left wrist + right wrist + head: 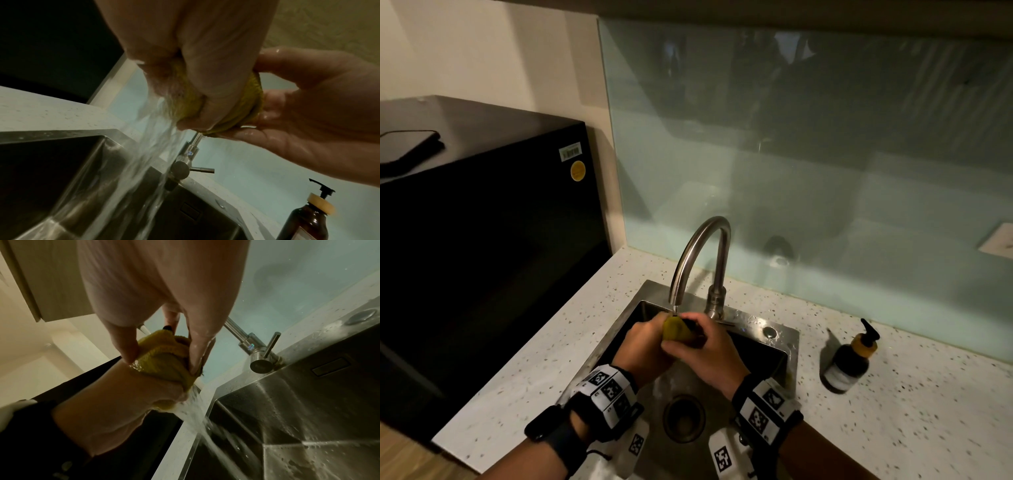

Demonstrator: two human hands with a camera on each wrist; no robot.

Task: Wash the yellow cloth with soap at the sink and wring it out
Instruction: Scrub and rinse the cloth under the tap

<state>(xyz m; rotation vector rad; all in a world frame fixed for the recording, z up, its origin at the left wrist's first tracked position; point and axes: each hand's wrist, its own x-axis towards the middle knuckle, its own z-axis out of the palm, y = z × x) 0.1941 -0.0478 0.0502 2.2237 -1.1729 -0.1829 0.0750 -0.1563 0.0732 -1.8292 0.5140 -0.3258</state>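
Overhead, both hands clamp the bunched yellow cloth (675, 329) under the faucet (702, 253), above the sink (774, 359). Left wrist: left hand (197, 68) squeezes, water pouring out. Right wrist: right hand (164, 305) grips too. Likely rinsing-wringing; next, twist harder.

Bunched, dripping yellow cloth (675, 329) under faucet, over sink (760, 356)

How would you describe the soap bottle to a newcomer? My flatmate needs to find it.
Start at the steel sink set in the speckled counter. Look right of the basin, on the counter before the glass wall panel. The soap bottle stands there alone: dark brown, with a black pump and a yellowish collar.
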